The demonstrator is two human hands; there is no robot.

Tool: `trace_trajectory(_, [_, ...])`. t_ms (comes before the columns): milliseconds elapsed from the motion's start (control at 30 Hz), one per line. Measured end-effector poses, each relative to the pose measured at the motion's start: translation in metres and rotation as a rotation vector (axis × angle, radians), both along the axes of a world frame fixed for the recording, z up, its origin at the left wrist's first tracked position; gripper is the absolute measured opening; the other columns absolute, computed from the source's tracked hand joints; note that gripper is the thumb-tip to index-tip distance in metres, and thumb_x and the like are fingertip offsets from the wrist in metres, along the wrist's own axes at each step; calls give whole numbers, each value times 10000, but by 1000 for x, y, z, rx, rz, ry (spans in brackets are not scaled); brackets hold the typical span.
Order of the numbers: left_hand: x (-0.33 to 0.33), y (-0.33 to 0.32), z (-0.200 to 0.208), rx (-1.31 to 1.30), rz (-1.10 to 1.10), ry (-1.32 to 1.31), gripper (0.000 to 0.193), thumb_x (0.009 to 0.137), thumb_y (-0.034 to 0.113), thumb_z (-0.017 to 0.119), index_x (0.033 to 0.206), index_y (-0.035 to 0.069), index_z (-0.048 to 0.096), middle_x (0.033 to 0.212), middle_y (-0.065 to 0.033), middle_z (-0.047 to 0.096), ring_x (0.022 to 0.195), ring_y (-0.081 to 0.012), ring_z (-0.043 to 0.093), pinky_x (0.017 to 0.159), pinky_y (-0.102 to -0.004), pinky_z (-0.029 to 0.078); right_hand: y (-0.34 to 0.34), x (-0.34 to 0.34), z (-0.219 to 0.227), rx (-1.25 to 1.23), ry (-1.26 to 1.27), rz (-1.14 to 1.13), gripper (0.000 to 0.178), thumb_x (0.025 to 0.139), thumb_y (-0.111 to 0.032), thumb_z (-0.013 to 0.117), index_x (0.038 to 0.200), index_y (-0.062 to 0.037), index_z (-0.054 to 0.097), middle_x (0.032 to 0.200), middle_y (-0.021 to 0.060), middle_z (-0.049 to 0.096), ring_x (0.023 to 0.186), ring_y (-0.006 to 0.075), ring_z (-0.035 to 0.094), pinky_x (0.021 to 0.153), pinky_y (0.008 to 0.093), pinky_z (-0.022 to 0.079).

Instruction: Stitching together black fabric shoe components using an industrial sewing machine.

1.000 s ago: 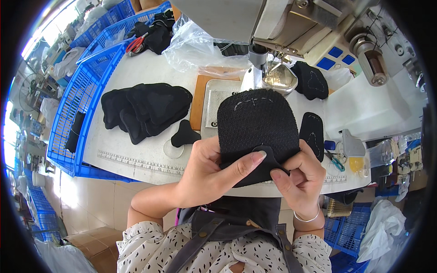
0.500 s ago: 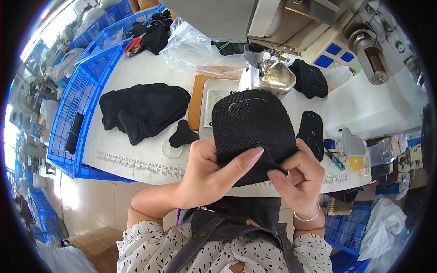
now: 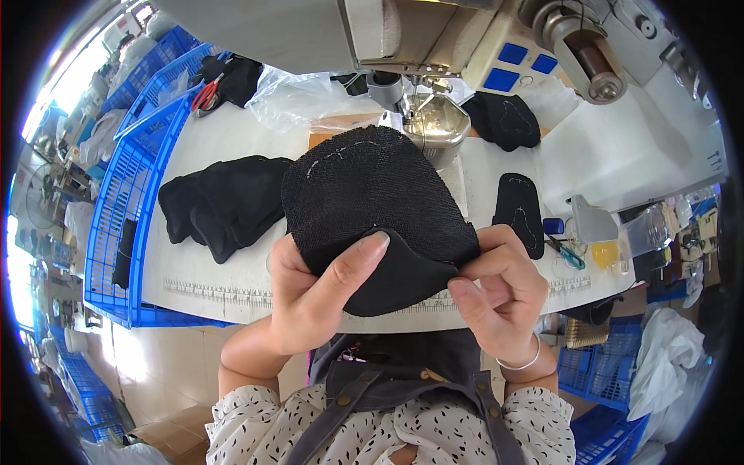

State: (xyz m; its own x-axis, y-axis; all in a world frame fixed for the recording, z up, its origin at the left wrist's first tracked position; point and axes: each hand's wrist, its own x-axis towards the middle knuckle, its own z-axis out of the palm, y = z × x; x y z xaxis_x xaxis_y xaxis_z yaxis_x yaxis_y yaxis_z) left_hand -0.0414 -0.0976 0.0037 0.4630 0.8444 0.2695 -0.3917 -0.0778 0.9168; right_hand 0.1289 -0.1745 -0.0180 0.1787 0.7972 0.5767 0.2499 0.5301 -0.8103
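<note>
Between my two hands is a black fabric piece (image 3: 372,186) with a coarse mesh-like face, rounded corners and a broken pale stitch line near its far edge. My left hand (image 3: 314,291) pinches its near left side, the thumb lying on top at a seam and the fingers hidden beneath. At the right corner, my right hand (image 3: 504,291) grips the edge between thumb and bent fingers. The near part of the piece is smoother and curves downward. Beyond it stands a sewing machine (image 3: 438,124), its needle area partly in view.
A pile of black pieces (image 3: 225,201) lies left; another black stitched piece (image 3: 518,213) and a stack (image 3: 508,122) lie right. Blue crate (image 3: 124,225), red-handled scissors (image 3: 207,96), clear plastic bag (image 3: 298,97), teal snips (image 3: 572,257) and a ruler strip (image 3: 221,290) are around the table.
The fabric piece has shifted left and tilted, showing more of its smooth near part. My left hand has moved left, away from my right hand. The whole view has also shifted.
</note>
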Motion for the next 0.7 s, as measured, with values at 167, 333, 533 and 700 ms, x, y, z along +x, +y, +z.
trace_trajectory(167, [1,-1,2,-7,11,-29,105,849,37,572,926,-26,605,847,-5,604,740,-46,520,670,-185,417,0,-1,4,-9,9,3,113,668,65,662,729,31,572,852,154,560,711,163,534,648,222,402])
trace_trajectory(333, [1,-1,1,-23,22,-12,92,847,37,574,905,-24,611,828,-4,606,721,-41,517,644,-179,412,3,1,2,28,-75,11,153,667,96,646,784,36,568,859,147,561,722,150,534,656,211,410])
trace_trajectory(533, [1,0,9,-28,22,22,94,850,27,562,908,-35,603,811,-12,613,712,-37,514,640,-173,411,8,-12,13,-38,386,46,292,698,128,612,963,38,526,902,94,557,758,79,516,704,181,413])
trace_trajectory(700, [-4,8,6,95,3,80,96,864,54,554,867,-36,588,706,24,565,629,-20,459,539,-177,373,7,13,25,-422,84,255,162,741,56,601,901,63,577,701,11,548,655,31,468,605,169,402])
